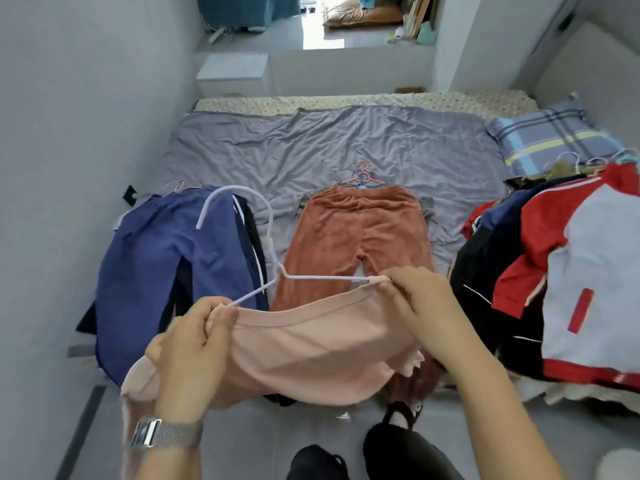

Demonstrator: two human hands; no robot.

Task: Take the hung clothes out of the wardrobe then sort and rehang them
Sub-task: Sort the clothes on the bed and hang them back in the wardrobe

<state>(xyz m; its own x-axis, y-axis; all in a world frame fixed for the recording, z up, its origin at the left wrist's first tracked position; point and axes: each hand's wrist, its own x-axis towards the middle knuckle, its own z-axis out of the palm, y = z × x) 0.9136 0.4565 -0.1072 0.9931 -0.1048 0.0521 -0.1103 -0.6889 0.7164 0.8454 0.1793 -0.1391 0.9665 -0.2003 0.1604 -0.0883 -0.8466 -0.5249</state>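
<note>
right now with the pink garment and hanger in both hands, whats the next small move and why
Probably seat the right shoulder: the right hand pinches the pink garment at the white hanger end, the left hand grips the other end, and the neckline sags below the bar.

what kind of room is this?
Most likely a small home bedroom. A bed with a wrinkled grey sheet fills the floor between the walls, a plaid pillow lies at its right, and clothes sit on it in piles, such as the rust trousers.
</note>
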